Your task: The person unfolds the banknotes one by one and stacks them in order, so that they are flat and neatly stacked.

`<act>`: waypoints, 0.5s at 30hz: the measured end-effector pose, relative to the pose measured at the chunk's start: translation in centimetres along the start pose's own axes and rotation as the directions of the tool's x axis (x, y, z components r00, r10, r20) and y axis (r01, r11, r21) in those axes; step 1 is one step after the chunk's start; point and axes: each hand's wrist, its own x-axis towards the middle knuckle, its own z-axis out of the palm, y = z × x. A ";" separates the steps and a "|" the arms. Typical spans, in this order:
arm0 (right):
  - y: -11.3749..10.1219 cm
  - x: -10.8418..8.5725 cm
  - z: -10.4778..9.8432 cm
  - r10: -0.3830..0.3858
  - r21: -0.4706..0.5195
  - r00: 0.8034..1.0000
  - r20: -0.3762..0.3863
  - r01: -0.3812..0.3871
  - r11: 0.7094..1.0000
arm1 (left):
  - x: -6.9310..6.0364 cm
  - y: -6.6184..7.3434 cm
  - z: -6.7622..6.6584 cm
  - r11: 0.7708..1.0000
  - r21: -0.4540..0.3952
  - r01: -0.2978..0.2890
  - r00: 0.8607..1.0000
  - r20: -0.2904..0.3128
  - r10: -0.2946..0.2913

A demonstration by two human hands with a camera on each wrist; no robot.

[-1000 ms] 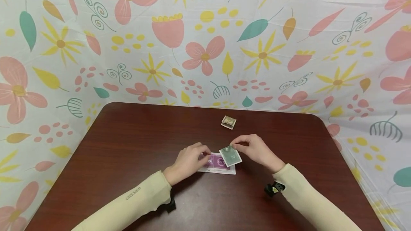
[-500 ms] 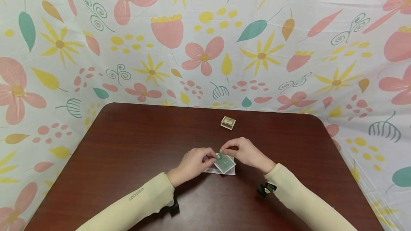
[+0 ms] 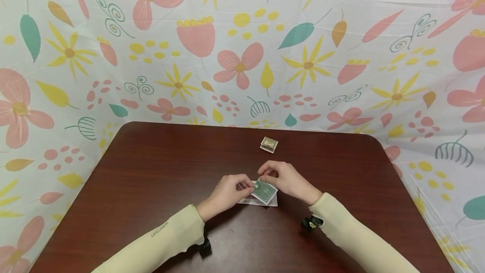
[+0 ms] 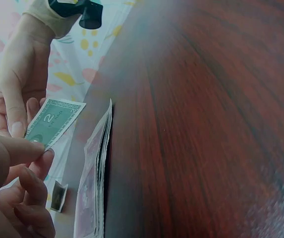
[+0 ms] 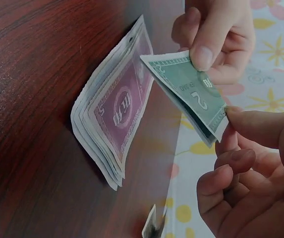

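A green paper note marked with a 2 is held above a stack of purple paper notes. Its near edge shows more than one layer in the right wrist view, as if folded. My left hand pinches one corner of the green note with its thumb on the printed face. On the opposite side my right hand pinches another corner between thumb and fingers, its other fingers curled. The purple stack lies on the table beneath, with several loose edges visible.
A small folded tan note stands partly open on the dark wooden table beyond my hands. A floral cloth hangs behind the table and along both sides. Dark wrist devices sit at both sleeves.
The green note has moved slightly left with my right hand, over the purple stack. My left hand has moved off the purple stack and now pinches the green note.
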 end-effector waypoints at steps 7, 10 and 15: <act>0.1 0.1 0.1 0.037 0.002 0.998 -0.055 -0.037 0.999 | -0.1 -0.4 0.0 0.993 -0.107 0.055 0.997 -0.040 -0.059; 0.4 0.0 0.1 0.041 -0.010 0.995 -0.091 -0.042 0.999 | -0.1 -0.5 -0.1 0.986 -0.152 0.062 0.995 -0.070 -0.073; 0.9 -0.2 0.1 0.021 -0.037 0.988 -0.153 -0.027 0.999 | -0.3 -0.8 -0.3 0.965 -0.244 0.099 0.988 -0.092 -0.124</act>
